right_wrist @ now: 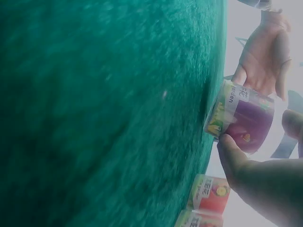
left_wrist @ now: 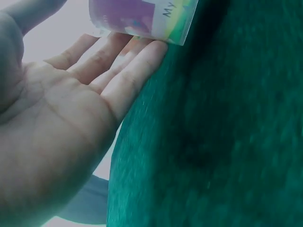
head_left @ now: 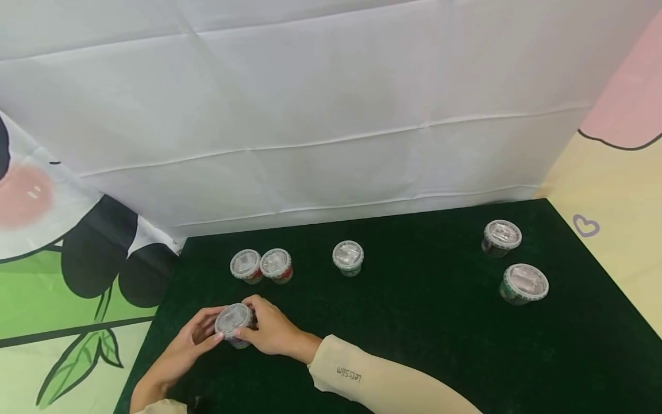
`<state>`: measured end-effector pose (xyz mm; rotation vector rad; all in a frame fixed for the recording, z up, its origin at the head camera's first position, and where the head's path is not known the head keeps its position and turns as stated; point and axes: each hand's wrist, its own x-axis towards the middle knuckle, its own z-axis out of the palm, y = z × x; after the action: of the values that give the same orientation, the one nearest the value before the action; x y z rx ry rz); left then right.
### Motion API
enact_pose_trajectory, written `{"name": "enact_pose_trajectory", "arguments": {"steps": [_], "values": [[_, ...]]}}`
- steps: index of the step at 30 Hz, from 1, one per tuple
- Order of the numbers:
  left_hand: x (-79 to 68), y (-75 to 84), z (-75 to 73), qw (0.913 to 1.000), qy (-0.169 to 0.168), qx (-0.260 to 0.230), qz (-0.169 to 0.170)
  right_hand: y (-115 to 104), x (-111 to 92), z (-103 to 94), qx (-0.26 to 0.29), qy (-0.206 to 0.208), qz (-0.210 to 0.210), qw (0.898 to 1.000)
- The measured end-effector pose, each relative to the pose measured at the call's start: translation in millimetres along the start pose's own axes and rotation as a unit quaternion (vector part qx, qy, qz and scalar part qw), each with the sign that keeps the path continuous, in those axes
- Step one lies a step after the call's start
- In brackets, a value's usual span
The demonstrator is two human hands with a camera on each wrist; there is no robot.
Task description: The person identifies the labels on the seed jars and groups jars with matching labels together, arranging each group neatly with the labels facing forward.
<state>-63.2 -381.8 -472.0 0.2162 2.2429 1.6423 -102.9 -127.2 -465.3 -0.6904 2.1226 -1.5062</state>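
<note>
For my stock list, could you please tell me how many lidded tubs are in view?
6: one tub between left hand and right hand, two tubs back left, one back centre, two at right. No others show.

The small round tub (head_left: 235,323) has see-through sides with a purple picture, a little yellow and green near the bottom, and some writing. Its pale, cloudy lid (head_left: 233,317) is on and faces up. It is between the left hand (head_left: 180,349) and right hand (head_left: 271,330).
</note>
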Motion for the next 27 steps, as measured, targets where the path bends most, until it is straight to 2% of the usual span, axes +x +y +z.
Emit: {"name": "enact_pose_trajectory", "arguments": {"steps": [4,9,17,22,24,27], "values": [[-4.4,-3.8,-5.8,0.9999,-0.008,-0.010,0.009,-4,5,6.6,-0.021,0.004,0.007,1.000],[-7.7,-6.0,-10.3,0.9997,-0.013,-0.020,-0.001,-6,9,13.6,-0.037,0.010,0.012,0.999],[-7.7,-11.1,-15.7,0.9995,-0.016,-0.025,0.011,-8,12,19.0,-0.078,0.021,0.013,0.997],[-7.8,-9.5,-15.5,0.9995,-0.011,-0.028,0.000,-7,13,20.8,-0.093,0.022,0.011,0.995],[-8.1,-8.0,-14.5,0.9995,-0.010,-0.030,0.008,-7,13,20.9,-0.095,0.019,0.012,0.995],[-7.9,-5.8,-12.0,0.9988,-0.005,-0.028,0.041,-7,12,20.8,-0.099,0.016,0.013,0.995]]}}
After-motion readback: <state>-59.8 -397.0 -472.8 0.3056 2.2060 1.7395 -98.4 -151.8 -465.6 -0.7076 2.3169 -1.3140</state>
